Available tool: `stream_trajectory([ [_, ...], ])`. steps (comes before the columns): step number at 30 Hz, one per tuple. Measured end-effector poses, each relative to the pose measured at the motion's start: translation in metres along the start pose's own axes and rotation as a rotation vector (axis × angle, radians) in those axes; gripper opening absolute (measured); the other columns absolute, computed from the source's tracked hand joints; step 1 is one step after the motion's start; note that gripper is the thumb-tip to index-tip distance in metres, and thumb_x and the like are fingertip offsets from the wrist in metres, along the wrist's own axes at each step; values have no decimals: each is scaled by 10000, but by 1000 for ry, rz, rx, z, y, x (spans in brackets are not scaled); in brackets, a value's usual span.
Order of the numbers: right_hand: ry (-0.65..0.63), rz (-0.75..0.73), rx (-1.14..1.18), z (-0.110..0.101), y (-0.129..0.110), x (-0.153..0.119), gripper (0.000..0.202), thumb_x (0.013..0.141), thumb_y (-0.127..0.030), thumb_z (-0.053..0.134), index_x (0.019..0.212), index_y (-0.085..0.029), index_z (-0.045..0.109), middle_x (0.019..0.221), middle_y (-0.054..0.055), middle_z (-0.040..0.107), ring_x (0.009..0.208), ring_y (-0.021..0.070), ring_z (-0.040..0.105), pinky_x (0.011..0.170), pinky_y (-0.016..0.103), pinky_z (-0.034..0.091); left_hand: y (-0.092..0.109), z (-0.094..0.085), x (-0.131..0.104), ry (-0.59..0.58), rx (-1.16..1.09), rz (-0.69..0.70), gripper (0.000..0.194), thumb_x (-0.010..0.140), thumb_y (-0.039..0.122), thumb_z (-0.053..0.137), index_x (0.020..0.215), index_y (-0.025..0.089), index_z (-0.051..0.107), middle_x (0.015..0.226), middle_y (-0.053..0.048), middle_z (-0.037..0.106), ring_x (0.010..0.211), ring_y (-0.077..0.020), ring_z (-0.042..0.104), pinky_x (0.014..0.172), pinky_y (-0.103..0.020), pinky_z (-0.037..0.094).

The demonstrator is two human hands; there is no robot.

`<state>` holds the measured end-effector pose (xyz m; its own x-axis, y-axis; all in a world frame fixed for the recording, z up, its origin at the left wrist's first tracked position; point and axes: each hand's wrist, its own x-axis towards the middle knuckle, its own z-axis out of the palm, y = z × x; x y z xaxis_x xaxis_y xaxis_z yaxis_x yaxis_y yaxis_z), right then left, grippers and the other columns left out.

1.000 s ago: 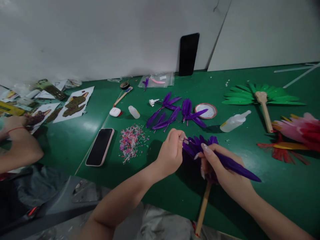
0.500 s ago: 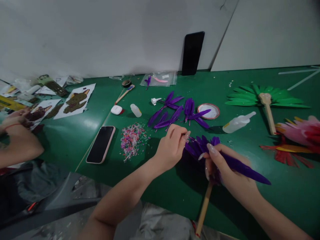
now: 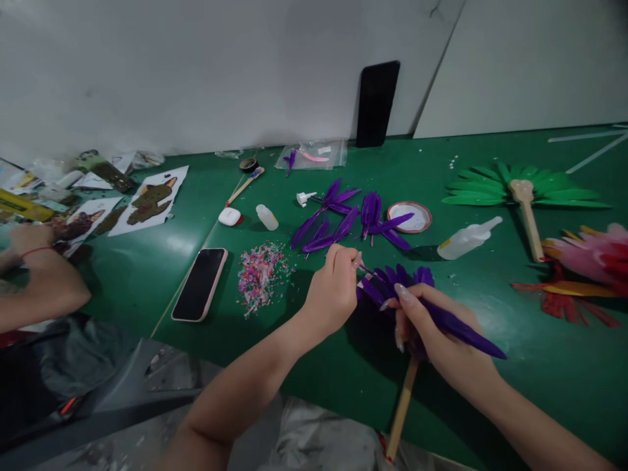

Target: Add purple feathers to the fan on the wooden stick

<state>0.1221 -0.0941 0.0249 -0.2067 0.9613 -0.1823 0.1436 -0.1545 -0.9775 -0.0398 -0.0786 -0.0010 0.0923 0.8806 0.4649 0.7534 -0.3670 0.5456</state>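
My right hand (image 3: 436, 320) is closed round a purple feather (image 3: 464, 330), its long tip pointing down to the right, over a purple feather fan (image 3: 377, 291). The fan's wooden handle (image 3: 403, 409) sticks out below towards the table's front edge. Just left of the fan, my left hand (image 3: 333, 278) pinches a thin purple piece at the fan's edge. Loose purple feathers (image 3: 338, 229) lie beyond my hands, beside a red-rimmed white lid (image 3: 409, 217). A white glue bottle (image 3: 468, 239) lies tilted at the right.
A green feather fan (image 3: 523, 193) and pink and red feathers (image 3: 593, 261) lie right. Left are a phone (image 3: 200, 285), colourful chips (image 3: 260, 278) and a small bottle (image 3: 267, 217). Another phone (image 3: 377, 103) leans on the wall. Another person's arm (image 3: 49, 284) is far left.
My right hand and the feather in it have shifted left. My left hand has moved slightly left with the thin piece. The other person's arm has moved a little right.
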Motion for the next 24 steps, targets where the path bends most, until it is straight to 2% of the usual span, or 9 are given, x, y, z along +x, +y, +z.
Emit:
stream_trajectory([
  [5,4,-3,-1,1,1,-1,350,860,-496,538,696,-193,603,461,-25,532,324,77,466,277,153,368,-4,1,0,57,99,60,139,959,167,280,909,194,407,816,-18,433,664,-127,433,549,-229,356],
  [9,37,-8,-1,-1,-2,-2,371,862,-503,529,663,-196,588,442,-26,535,325,84,480,291,160,384,-14,-5,7,94,175,-13,144,943,129,285,890,197,400,820,-22,426,662,-130,429,542,-234,350],
  [13,70,9,12,-2,-4,-1,378,850,-519,538,653,-199,577,420,-34,526,309,94,483,291,178,393,-17,-15,14,129,-30,-39,156,965,185,306,861,200,421,796,-16,448,676,-127,457,585,-247,383],
  [15,65,18,11,-2,-4,0,396,840,-526,549,619,-198,565,417,-31,524,317,92,489,293,172,387,-13,-17,14,89,-162,17,146,964,206,343,880,196,462,814,-22,481,715,-127,487,631,-255,411],
  [19,50,66,60,-4,-4,2,400,824,-535,566,599,-204,559,412,-32,516,311,86,472,283,169,360,-2,-18,12,-97,-237,153,112,882,268,550,953,184,570,926,-56,511,848,-157,521,733,-285,456],
  [21,40,96,112,-5,-4,4,396,817,-541,572,607,-205,566,408,-28,517,321,92,478,292,173,366,1,-18,13,-133,-303,135,119,851,276,600,924,183,602,917,-52,524,846,-157,529,736,-286,462],
  [24,-13,135,210,-7,-3,5,401,805,-555,580,631,-194,581,402,-24,514,321,95,468,289,179,355,4,-18,14,-173,-497,-6,111,826,285,635,853,179,623,850,-35,562,769,-137,536,666,-260,451],
])
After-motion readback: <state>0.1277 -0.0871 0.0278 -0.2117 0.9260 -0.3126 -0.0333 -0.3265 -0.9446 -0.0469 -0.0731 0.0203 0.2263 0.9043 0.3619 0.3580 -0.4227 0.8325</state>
